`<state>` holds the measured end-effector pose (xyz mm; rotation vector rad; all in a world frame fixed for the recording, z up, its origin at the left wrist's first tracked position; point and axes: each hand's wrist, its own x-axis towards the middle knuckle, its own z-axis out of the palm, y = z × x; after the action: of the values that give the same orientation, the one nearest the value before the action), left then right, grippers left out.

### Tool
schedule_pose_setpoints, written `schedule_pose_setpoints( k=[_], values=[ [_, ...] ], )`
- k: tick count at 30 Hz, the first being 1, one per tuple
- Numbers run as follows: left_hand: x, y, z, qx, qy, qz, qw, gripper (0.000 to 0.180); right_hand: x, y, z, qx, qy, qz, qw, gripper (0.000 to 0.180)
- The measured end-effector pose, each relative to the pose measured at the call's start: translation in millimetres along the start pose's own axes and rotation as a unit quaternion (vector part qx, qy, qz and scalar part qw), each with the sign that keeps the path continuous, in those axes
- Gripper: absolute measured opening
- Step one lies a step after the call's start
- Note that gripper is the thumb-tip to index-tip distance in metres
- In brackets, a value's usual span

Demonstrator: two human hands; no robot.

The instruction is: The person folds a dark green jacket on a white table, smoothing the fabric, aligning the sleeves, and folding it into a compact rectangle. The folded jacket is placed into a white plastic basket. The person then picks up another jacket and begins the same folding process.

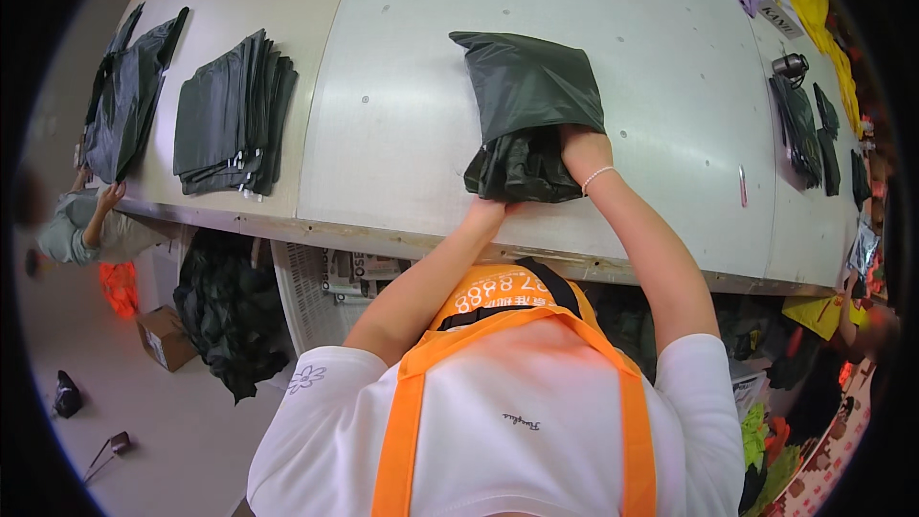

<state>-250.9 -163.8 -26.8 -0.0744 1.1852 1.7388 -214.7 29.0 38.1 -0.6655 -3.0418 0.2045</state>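
On the table before me lies a dark green, smooth fabric pouch (531,81), with its opening toward me. A bunched, folded piece of dark green cloth (512,165) sits at that opening, partly inside. My left hand (496,210) grips this cloth from below at its near edge, its fingers mostly covered. At the pouch's right side, my right hand (586,151) reaches under the upper layer. Its fingertips are out of sight, so their grip does not show.
Left of me lie a stack of flat dark green pieces (230,120) and more dark fabric (129,101), near another person (81,225). Rightward are a pen-like object (742,187), dark fabric pieces (796,129) and a flask (791,65). The table edge (402,241) runs just before me.
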Motion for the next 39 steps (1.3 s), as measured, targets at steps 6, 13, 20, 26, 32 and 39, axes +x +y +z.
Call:
schedule_pose_setpoints(
  k=[6, 13, 20, 26, 32, 39],
  values=[
    [-5, 12, 10, -0.051, 0.006, -0.001, 0.999, 0.036, 6, -30, -12, -0.2, 0.086, -0.236, 0.947, 0.028],
    [2, 18, 3, -0.008, -0.024, 0.001, 1.0, 0.04, 48, -41, 11, 0.211, -0.015, 0.11, 0.971, 0.029],
    [1, 23, 3, -0.058, -0.001, -0.063, 0.996, 0.036, 82, -55, 9, 0.206, 0.088, 0.05, 0.973, 0.029],
    [7, 17, -2, -0.085, -0.002, -0.098, 0.992, 0.036, 95, -72, 13, 0.196, 0.07, -0.007, 0.978, 0.03],
    [8, 10, -6, -0.075, 0.021, -0.121, 0.99, 0.038, 99, -84, 15, 0.186, 0.037, -0.053, 0.98, 0.031],
    [7, 34, 20, -0.121, -0.007, 0.003, 0.993, 0.049, 70, -43, 3, 0.198, 0.061, 0.001, 0.978, 0.032]
  ],
)
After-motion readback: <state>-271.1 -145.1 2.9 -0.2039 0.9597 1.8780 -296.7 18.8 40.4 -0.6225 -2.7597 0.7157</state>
